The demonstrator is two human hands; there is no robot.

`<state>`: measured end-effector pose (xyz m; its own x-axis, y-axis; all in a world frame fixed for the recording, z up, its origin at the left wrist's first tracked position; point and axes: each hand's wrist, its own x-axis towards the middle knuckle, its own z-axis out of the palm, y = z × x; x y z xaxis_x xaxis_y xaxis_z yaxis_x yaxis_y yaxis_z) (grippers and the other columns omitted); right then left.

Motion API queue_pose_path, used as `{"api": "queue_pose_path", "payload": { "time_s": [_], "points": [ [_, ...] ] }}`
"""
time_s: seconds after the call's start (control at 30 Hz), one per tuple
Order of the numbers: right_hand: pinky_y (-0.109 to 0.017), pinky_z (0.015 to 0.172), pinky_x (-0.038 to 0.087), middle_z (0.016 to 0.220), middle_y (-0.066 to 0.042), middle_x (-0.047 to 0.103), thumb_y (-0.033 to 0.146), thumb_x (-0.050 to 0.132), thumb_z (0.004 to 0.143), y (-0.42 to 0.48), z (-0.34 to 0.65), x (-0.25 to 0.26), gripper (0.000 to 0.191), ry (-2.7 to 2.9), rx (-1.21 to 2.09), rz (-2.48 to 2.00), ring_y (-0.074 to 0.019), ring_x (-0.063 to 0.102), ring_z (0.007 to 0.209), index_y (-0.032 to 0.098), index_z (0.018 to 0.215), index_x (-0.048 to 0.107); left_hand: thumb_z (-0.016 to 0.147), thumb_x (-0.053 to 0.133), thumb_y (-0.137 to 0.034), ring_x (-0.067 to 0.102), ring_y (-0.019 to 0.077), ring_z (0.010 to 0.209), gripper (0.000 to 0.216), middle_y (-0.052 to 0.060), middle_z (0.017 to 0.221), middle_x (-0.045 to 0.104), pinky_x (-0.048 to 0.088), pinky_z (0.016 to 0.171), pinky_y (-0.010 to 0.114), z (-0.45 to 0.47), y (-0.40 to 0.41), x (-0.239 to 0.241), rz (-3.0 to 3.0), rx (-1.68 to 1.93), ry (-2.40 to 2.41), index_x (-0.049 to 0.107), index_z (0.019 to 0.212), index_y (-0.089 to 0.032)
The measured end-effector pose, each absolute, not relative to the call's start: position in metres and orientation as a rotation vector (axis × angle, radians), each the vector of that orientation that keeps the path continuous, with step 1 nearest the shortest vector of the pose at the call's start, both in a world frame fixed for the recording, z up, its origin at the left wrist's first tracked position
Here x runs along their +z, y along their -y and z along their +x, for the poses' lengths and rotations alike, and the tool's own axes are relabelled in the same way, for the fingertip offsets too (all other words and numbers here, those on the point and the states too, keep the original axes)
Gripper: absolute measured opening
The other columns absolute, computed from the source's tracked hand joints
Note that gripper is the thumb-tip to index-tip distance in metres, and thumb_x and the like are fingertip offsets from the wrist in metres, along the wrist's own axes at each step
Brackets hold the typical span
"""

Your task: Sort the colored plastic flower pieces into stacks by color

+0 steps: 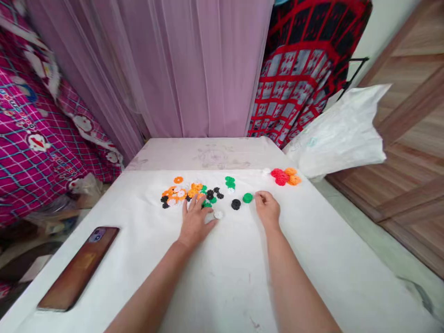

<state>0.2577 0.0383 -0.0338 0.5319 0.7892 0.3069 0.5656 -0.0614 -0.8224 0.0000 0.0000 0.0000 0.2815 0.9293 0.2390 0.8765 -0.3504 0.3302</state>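
My left hand (196, 222) lies with its fingers spread at the near edge of a loose pile of small notched plastic discs. Orange discs (178, 180), black discs (210, 194) and green discs (207, 205) mix there with white ones. A white disc (218, 214) rests just beside my left thumb. My right hand (268, 210) is closed, its fingers curled beside a round green stack of discs (247, 198); what it holds, if anything, is hidden. Between the hands sits a round black stack of discs (236, 204).
Red discs (280, 176) and orange discs (293, 177) are grouped at the back right of the white-covered table (222, 277), near a white disc (266, 171). A phone (79, 268) lies at the left. A white plastic bag (343, 132) stands past the right edge.
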Motion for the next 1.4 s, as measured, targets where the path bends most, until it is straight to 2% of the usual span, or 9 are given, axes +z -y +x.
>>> {"api": "queue_pose_path", "payload": {
  "time_s": [0.17, 0.5, 0.83, 0.97, 1.07, 1.4],
  "points": [
    [-0.032, 0.074, 0.046, 0.079, -0.004, 0.072, 0.048, 0.048, 0.076, -0.037, 0.258, -0.035, 0.033, 1.139, 0.284, -1.749, -0.0199, 0.061, 0.072, 0.022, 0.082, 0.069, 0.081, 0.066, -0.036, 0.033, 0.0358, 0.142, 0.016, 0.006, 0.146, 0.051, 0.014, 0.115, 0.066, 0.003, -0.002, -0.002, 2.401, 0.631, -1.672, 0.074, 0.092, -0.029],
    [-0.032, 0.073, 0.046, 0.078, -0.003, 0.071, 0.047, 0.049, 0.075, -0.036, 0.255, -0.028, 0.031, 1.112, 0.306, -1.794, -0.0199, 0.061, 0.069, 0.023, 0.081, 0.068, 0.081, 0.066, -0.035, 0.033, 0.0350, 0.142, 0.015, 0.007, 0.144, 0.053, 0.014, 0.115, 0.065, 0.005, -0.002, -0.002, 2.377, 0.655, -1.639, 0.073, 0.092, -0.028],
    [-0.032, 0.073, 0.047, 0.081, -0.005, 0.071, 0.040, 0.048, 0.078, -0.029, 0.245, -0.010, 0.027, 1.156, 0.206, -1.758, -0.0200, 0.062, 0.071, 0.021, 0.084, 0.067, 0.084, 0.054, -0.033, 0.045, 0.0337, 0.135, 0.022, 0.007, 0.133, 0.063, 0.024, 0.111, 0.064, -0.094, -0.002, -0.017, 2.003, 1.056, -2.033, 0.071, 0.097, -0.027],
    [-0.031, 0.083, 0.045, 0.091, -0.004, 0.071, 0.031, 0.052, 0.081, -0.022, 0.201, 0.019, 0.018, 1.587, 0.111, -1.566, -0.0195, 0.063, 0.086, 0.024, 0.089, 0.067, 0.084, 0.051, -0.037, 0.060, 0.0277, 0.119, 0.025, 0.008, 0.123, 0.069, 0.039, 0.107, 0.051, -0.104, -0.011, -0.021, 1.717, 1.250, -1.942, 0.070, 0.093, -0.025],
    [-0.031, 0.085, 0.043, 0.095, -0.002, 0.072, 0.026, 0.059, 0.081, -0.021, 0.159, 0.028, 0.010, 1.912, 0.136, -1.566, -0.0204, 0.060, 0.095, 0.025, 0.088, 0.066, 0.083, 0.051, -0.041, 0.064, 0.0241, 0.113, 0.028, 0.008, 0.120, 0.070, 0.045, 0.104, 0.042, -0.102, -0.015, -0.022, 1.526, 1.387, -1.872, 0.069, 0.096, -0.023],
    [-0.035, 0.081, 0.039, 0.098, -0.009, 0.070, 0.034, 0.059, 0.084, -0.033, 0.095, 0.024, 0.022, 2.136, 0.080, -1.936, -0.0251, 0.057, 0.099, 0.019, 0.097, 0.066, 0.080, 0.053, -0.045, 0.066, 0.0235, 0.107, 0.033, 0.005, 0.108, 0.074, 0.046, 0.101, 0.039, -0.100, -0.014, -0.022, 1.403, 1.363, -1.839, 0.071, 0.098, -0.023]
  ]
}}
